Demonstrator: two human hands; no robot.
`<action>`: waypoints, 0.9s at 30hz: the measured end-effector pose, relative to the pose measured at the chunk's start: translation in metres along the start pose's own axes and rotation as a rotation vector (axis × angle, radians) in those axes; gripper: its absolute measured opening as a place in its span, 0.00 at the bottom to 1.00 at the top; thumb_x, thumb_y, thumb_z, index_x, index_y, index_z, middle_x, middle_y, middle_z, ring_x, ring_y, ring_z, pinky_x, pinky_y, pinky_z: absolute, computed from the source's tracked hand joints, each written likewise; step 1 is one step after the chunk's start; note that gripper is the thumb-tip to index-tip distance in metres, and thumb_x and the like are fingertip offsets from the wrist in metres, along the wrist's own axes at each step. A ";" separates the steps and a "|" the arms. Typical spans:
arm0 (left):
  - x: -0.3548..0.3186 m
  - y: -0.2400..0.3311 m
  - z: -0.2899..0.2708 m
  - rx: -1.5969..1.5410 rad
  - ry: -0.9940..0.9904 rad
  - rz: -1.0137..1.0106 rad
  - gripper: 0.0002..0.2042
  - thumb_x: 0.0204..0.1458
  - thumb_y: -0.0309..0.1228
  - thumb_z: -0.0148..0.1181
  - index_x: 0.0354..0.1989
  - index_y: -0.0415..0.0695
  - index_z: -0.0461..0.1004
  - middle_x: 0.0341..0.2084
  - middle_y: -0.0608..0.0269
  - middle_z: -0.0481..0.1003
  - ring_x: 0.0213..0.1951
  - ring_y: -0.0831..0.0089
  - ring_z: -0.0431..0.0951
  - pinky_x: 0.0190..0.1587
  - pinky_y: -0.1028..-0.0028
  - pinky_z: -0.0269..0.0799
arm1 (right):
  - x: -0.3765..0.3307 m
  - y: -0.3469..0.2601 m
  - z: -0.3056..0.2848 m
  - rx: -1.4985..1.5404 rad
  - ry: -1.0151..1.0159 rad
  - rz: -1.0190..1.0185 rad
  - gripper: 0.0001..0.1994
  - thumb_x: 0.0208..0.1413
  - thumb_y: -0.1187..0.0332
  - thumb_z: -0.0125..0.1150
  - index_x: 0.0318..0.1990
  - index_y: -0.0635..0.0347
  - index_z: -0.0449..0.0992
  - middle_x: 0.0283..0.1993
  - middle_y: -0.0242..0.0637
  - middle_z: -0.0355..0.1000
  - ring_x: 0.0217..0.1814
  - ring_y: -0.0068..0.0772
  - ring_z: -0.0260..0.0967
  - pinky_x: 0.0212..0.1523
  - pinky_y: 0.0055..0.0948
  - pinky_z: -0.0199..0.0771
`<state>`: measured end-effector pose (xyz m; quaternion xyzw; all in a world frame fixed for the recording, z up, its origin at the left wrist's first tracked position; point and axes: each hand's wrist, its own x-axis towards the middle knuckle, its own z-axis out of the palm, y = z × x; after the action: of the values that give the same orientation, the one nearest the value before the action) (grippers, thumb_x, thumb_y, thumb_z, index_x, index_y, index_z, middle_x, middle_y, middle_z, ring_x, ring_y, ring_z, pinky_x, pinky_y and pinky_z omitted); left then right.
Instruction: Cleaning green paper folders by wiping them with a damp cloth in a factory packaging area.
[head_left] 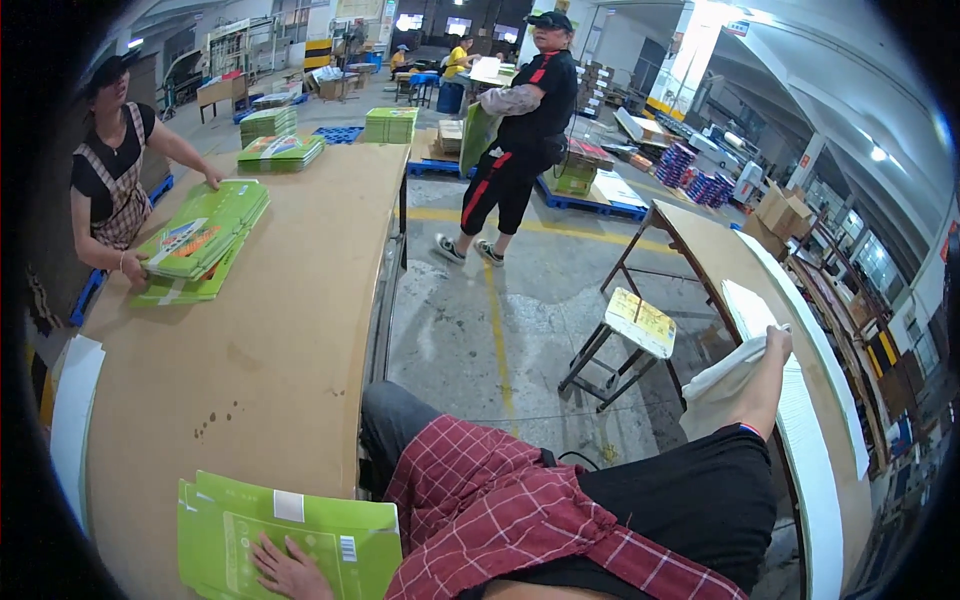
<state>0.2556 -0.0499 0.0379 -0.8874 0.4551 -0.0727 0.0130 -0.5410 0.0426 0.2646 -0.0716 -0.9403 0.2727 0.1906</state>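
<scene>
My left hand lies with fingers spread on a green printed cardboard piece at the near end of the brown table. A white strip crosses the top of that piece, and more green card shows beneath its left edge. Far to the right, my right hand is closed on the corner of a thin white sheet, which bends down toward the table's edge. Under that hand, a long row of overlapping white sheets lies along the right-hand table.
Across the brown table, a co-worker holds a stack of green cards. Another person stands in the aisle carrying a green board. A stool stands between the tables. Loaded pallets are behind.
</scene>
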 end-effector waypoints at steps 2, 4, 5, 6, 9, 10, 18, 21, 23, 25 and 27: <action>0.000 0.003 -0.004 -0.021 -0.010 -0.004 0.24 0.54 0.47 0.36 0.58 0.52 0.52 0.58 0.60 0.51 0.59 0.61 0.50 0.55 0.50 0.45 | 0.000 -0.002 0.001 -0.001 -0.007 0.002 0.23 0.40 0.57 0.53 0.41 0.67 0.71 0.45 0.52 0.67 0.49 0.48 0.64 0.48 0.35 0.64; -0.002 0.003 -0.009 -0.034 -0.030 -0.005 0.24 0.54 0.47 0.36 0.58 0.52 0.52 0.58 0.60 0.51 0.60 0.60 0.49 0.56 0.50 0.45 | 0.001 -0.003 0.002 0.000 -0.011 0.006 0.23 0.40 0.57 0.53 0.41 0.66 0.71 0.45 0.52 0.67 0.49 0.47 0.64 0.48 0.35 0.64; -0.002 0.003 -0.011 -0.051 -0.047 -0.003 0.24 0.54 0.47 0.35 0.58 0.52 0.52 0.58 0.60 0.51 0.60 0.60 0.49 0.56 0.50 0.44 | 0.001 -0.003 0.003 -0.022 -0.008 -0.003 0.23 0.40 0.57 0.53 0.41 0.67 0.71 0.45 0.52 0.67 0.49 0.47 0.64 0.48 0.35 0.64; -0.002 0.003 -0.009 -0.053 -0.048 -0.004 0.24 0.54 0.47 0.35 0.58 0.52 0.52 0.58 0.60 0.51 0.60 0.60 0.49 0.56 0.50 0.44 | 0.002 -0.003 0.004 -0.045 -0.005 -0.012 0.23 0.40 0.57 0.52 0.41 0.67 0.71 0.45 0.51 0.67 0.49 0.47 0.64 0.48 0.35 0.64; -0.001 0.001 -0.002 -0.074 -0.021 0.000 0.24 0.54 0.48 0.35 0.58 0.53 0.52 0.59 0.61 0.50 0.60 0.60 0.48 0.56 0.49 0.43 | 0.005 -0.004 0.015 -0.093 -0.009 -0.028 0.22 0.43 0.54 0.50 0.42 0.62 0.72 0.46 0.47 0.67 0.49 0.45 0.64 0.47 0.38 0.65; -0.001 0.000 -0.001 -0.063 -0.016 0.004 0.24 0.54 0.48 0.35 0.58 0.53 0.51 0.59 0.61 0.50 0.60 0.60 0.48 0.56 0.49 0.43 | 0.002 -0.007 0.016 -0.095 -0.010 -0.033 0.22 0.43 0.54 0.50 0.42 0.62 0.72 0.46 0.47 0.67 0.49 0.45 0.64 0.47 0.38 0.65; 0.003 0.002 -0.004 -0.065 -0.039 -0.015 0.24 0.54 0.48 0.35 0.58 0.54 0.51 0.59 0.62 0.50 0.60 0.60 0.47 0.57 0.49 0.42 | -0.001 -0.040 0.059 -0.032 -0.086 -0.159 0.23 0.39 0.56 0.54 0.40 0.65 0.72 0.44 0.50 0.68 0.47 0.46 0.66 0.48 0.37 0.64; 0.006 0.011 -0.007 -0.082 -0.046 -0.008 0.24 0.54 0.47 0.35 0.58 0.53 0.51 0.59 0.62 0.50 0.61 0.61 0.47 0.57 0.50 0.41 | 0.012 -0.054 0.124 0.181 -0.347 -0.426 0.25 0.35 0.56 0.60 0.38 0.67 0.72 0.41 0.49 0.69 0.42 0.42 0.68 0.43 0.35 0.66; 0.000 0.007 -0.012 -0.072 -0.008 0.010 0.24 0.54 0.47 0.35 0.58 0.52 0.51 0.58 0.61 0.50 0.61 0.60 0.46 0.57 0.50 0.40 | -0.091 -0.105 0.118 0.416 -0.713 -0.437 0.20 0.36 0.57 0.60 0.35 0.64 0.73 0.34 0.41 0.71 0.34 0.36 0.69 0.34 0.36 0.68; 0.005 0.002 0.010 -0.108 0.053 0.029 0.24 0.54 0.46 0.37 0.57 0.52 0.53 0.58 0.59 0.51 0.60 0.60 0.47 0.57 0.50 0.41 | -0.171 -0.139 0.103 0.553 -1.348 -0.303 0.16 0.42 0.57 0.56 0.35 0.60 0.72 0.30 0.36 0.69 0.31 0.32 0.69 0.29 0.33 0.68; -0.005 -0.012 0.014 -0.106 0.012 -0.004 0.24 0.53 0.46 0.39 0.57 0.51 0.54 0.58 0.57 0.52 0.60 0.59 0.48 0.57 0.50 0.41 | -0.290 -0.181 0.100 0.440 -1.807 -0.346 0.17 0.46 0.58 0.55 0.40 0.61 0.69 0.33 0.35 0.69 0.31 0.28 0.69 0.30 0.29 0.70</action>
<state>0.2645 -0.0388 0.0241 -0.8873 0.4565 -0.0540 -0.0367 -0.3207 -0.2278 0.1919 0.3446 -0.6570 0.3640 -0.5631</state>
